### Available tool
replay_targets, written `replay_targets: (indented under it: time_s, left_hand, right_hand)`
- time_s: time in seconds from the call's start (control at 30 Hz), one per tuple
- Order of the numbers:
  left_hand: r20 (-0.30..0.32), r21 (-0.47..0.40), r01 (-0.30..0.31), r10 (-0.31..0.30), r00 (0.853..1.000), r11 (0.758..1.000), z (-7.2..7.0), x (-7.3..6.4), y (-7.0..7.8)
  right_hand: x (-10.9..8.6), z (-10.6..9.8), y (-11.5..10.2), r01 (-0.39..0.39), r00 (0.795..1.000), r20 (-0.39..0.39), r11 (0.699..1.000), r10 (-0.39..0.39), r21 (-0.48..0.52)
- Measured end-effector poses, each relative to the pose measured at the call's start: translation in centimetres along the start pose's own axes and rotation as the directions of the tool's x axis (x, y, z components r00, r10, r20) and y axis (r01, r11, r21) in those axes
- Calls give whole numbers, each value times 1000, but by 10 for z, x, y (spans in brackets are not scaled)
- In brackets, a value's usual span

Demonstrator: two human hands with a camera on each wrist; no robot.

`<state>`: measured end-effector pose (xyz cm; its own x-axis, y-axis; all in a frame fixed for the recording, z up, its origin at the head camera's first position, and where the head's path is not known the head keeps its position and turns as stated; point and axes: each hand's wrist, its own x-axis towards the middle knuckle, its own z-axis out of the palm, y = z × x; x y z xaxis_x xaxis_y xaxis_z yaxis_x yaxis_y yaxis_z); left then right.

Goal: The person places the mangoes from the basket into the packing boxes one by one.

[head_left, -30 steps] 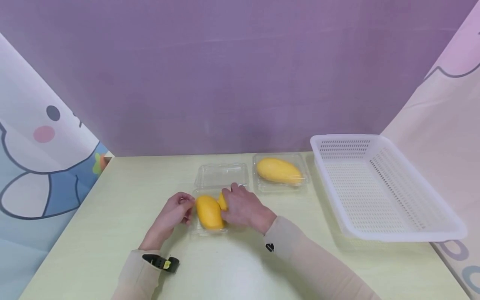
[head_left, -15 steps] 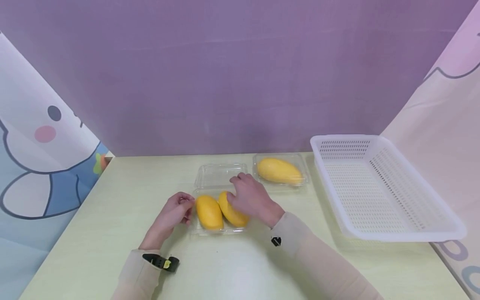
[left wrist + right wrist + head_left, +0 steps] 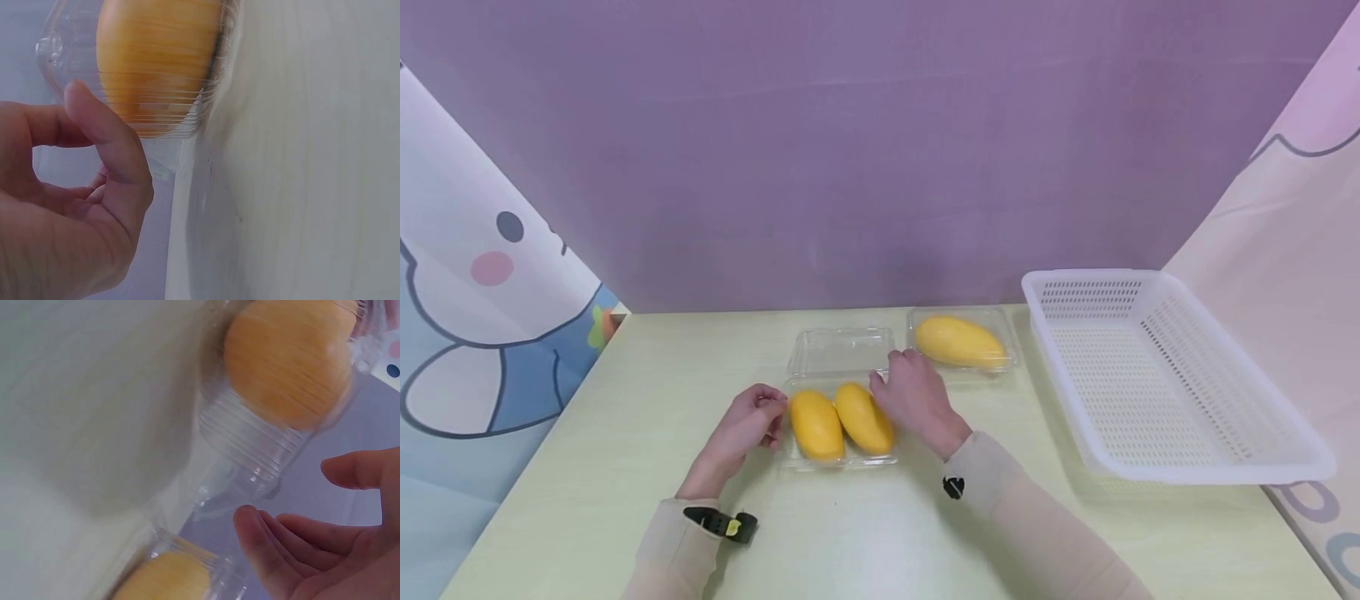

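Two yellow mangoes lie side by side in an opened clear plastic clamshell box (image 3: 874, 460): a left mango (image 3: 817, 426) and a right mango (image 3: 864, 418). My left hand (image 3: 748, 423) pinches the box's left rim between thumb and index finger; the thumb (image 3: 103, 128) shows against the clear wall in the left wrist view. Just right of the box is my right hand (image 3: 913, 397), holding nothing. In the right wrist view its thumb (image 3: 353, 469) and fingers stand apart, close to the box's ribbed side. The box's lid (image 3: 842, 352) lies folded back behind it.
A second clear box (image 3: 917, 358) with one mango (image 3: 960, 342) inside stands at the back, right of the lid. To the right is a white perforated plastic basket (image 3: 1075, 408). A purple wall (image 3: 880, 167) rises behind the pale table (image 3: 835, 533).
My right hand has let go of the right mango and drawn away to the right, uncovering it in the box. The left hand stays at the box's left rim.
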<state>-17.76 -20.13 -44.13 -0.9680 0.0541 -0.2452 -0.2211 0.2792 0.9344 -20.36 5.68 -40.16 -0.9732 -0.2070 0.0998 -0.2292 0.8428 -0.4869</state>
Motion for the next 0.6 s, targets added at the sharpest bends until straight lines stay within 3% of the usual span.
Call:
replay_targets:
  time_s: [0.27, 0.6]
  left_hand:
    - [-4, 15, 4, -4, 1000, 1000, -2, 0, 0]
    - [6, 13, 7, -7, 1000, 1000, -4, 1, -2]
  right_hand:
    - [-1, 10, 6, -78, 996, 47, 989, 72, 129]
    - [7, 19, 10, -224, 974, 92, 925, 206, 306]
